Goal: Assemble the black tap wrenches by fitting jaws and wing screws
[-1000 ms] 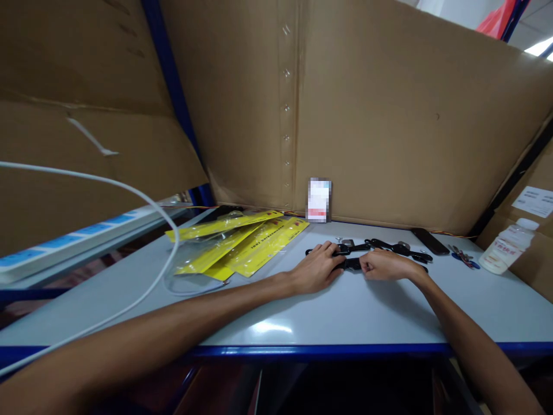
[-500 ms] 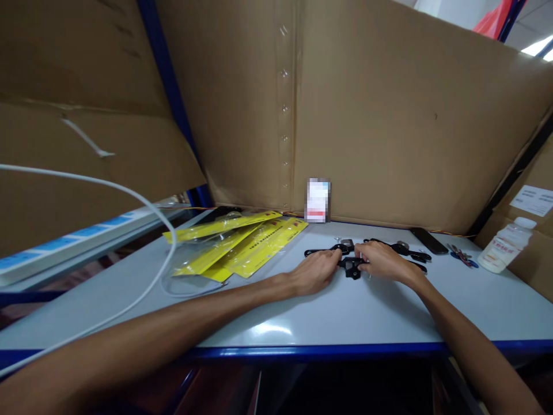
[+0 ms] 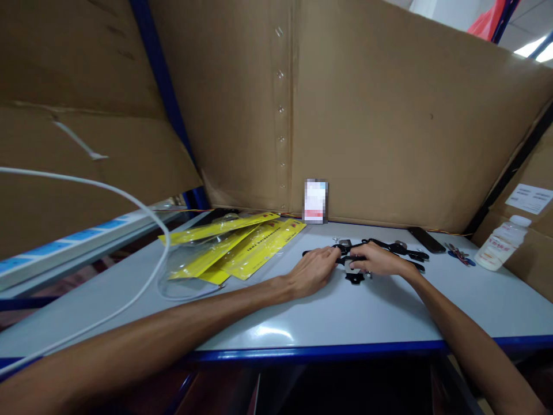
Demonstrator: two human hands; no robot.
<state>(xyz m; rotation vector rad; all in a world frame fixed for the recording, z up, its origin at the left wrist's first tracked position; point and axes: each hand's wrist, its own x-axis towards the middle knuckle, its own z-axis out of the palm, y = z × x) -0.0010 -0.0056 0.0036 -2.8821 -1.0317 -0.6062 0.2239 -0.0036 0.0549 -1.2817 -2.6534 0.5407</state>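
My left hand (image 3: 314, 270) is closed round one end of a black spokeshave (image 3: 344, 260) just above the white tabletop. My right hand (image 3: 377, 259) has its fingers bent over the middle and right side of the same tool, partly hiding it. A silvery plate, seemingly the blade (image 3: 353, 267), shows under the right fingertips. At its near end is a small black metal piece (image 3: 355, 279); whether it is attached I cannot tell. Behind the hands lie another black spokeshave (image 3: 344, 249) and a third (image 3: 400, 248).
Yellow-backed clear packages (image 3: 263, 248) lie on the left, beside a white cable (image 3: 149, 271) and a power strip (image 3: 64, 245). A dark phone (image 3: 427, 240), keys (image 3: 458, 254) and a bottle (image 3: 499, 245) stand or lie at right. A pixelated card (image 3: 315, 202) leans against the cardboard (image 3: 367, 115).
The silvery plate has come into view under my right fingertips, and the small black piece sits slightly nearer to me. My left hand stays almost in place. The view has shifted slightly.
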